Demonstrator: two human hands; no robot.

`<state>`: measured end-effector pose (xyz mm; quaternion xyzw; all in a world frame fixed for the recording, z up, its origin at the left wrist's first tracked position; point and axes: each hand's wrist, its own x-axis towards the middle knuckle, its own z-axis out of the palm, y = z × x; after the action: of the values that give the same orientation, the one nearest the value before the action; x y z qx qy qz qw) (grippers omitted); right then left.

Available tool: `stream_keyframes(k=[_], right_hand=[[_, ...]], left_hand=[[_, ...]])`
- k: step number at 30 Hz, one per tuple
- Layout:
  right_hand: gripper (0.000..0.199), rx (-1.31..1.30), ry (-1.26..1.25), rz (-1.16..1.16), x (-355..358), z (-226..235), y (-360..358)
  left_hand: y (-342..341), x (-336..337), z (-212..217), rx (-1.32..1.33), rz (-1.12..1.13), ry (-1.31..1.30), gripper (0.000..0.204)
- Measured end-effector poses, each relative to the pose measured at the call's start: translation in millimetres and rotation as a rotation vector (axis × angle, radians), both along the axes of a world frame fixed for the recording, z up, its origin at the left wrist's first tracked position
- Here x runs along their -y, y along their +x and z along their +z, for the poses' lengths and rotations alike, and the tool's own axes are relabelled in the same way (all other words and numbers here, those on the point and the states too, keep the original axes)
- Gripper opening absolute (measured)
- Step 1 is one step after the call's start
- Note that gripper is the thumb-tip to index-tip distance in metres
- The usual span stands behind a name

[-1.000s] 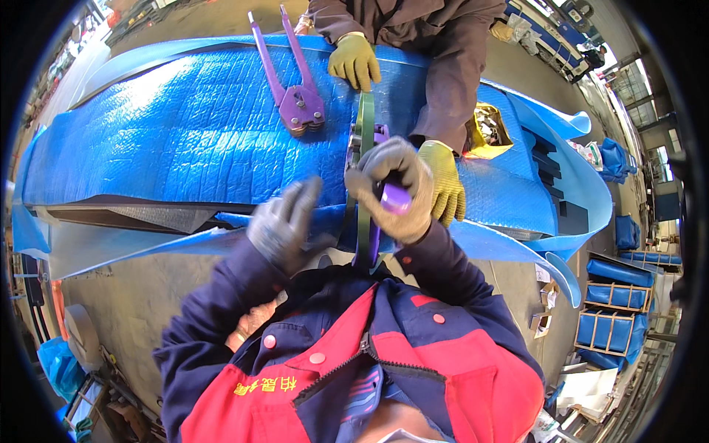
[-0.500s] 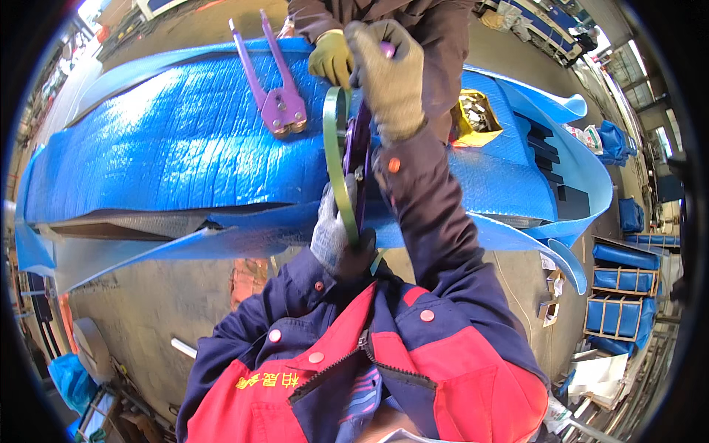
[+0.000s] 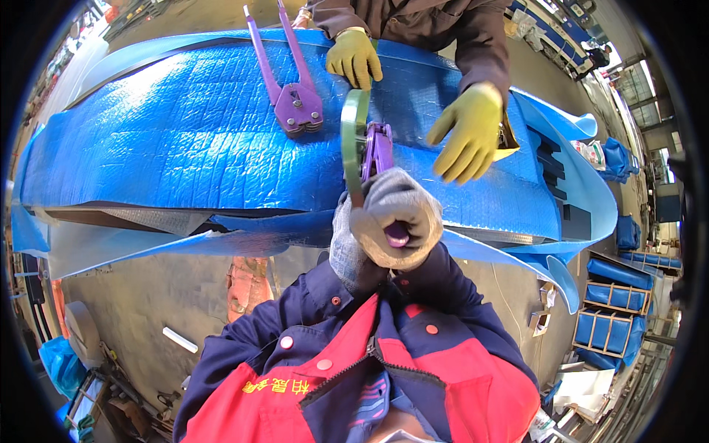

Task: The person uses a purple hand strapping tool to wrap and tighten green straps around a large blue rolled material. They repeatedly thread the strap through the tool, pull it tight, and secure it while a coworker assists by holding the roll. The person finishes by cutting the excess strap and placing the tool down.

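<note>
A purple strapping tensioner (image 3: 379,146) stands over the blue-wrapped bundle (image 3: 185,140), with a green strap (image 3: 351,140) looping up beside it. My gloved right hand (image 3: 402,214) is closed round the tensioner's lever, whose purple end shows inside the fist. Close against it on the left, my gloved left hand (image 3: 346,244) is closed at the tensioner's lower end; its fingers are mostly hidden behind the right hand. Farther left on the wrap lies a purple strap sealer (image 3: 295,107) with two long handles spread apart.
Across the bundle, a co-worker in yellow gloves rests one hand (image 3: 354,59) at the far edge by the strap. The co-worker's other hand (image 3: 469,133) hovers over the wrap, partly hiding a yellow bag (image 3: 508,151). Blue-wrapped crates (image 3: 609,332) stand at the right.
My right hand has swung the lever from the far side back toward my chest, beside my left hand. The co-worker's right-side hand has come into view over the wrap.
</note>
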<state>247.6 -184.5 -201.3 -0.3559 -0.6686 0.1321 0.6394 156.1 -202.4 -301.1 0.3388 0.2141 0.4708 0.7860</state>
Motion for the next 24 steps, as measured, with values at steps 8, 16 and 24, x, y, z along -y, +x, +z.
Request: stream_keyframes(k=[8, 16, 24], right_hand=[[0.024, -0.295, -0.172, -0.176, -61.8, 54.0, 7.5], [0.023, -0.164, -0.213, -0.228, -25.6, 39.5, 5.8], [0.028, -0.011, -0.065, -0.038, 13.3, -3.1, 0.1]], left_hand=[[-22.3, 0.8, 21.1, -0.851, 0.351, 0.942, 0.083], [-7.9, -3.2, -9.9, -0.735, 0.342, 0.854, 0.085], [3.4, -18.9, -17.6, -0.429, 0.119, 0.404, 0.104]])
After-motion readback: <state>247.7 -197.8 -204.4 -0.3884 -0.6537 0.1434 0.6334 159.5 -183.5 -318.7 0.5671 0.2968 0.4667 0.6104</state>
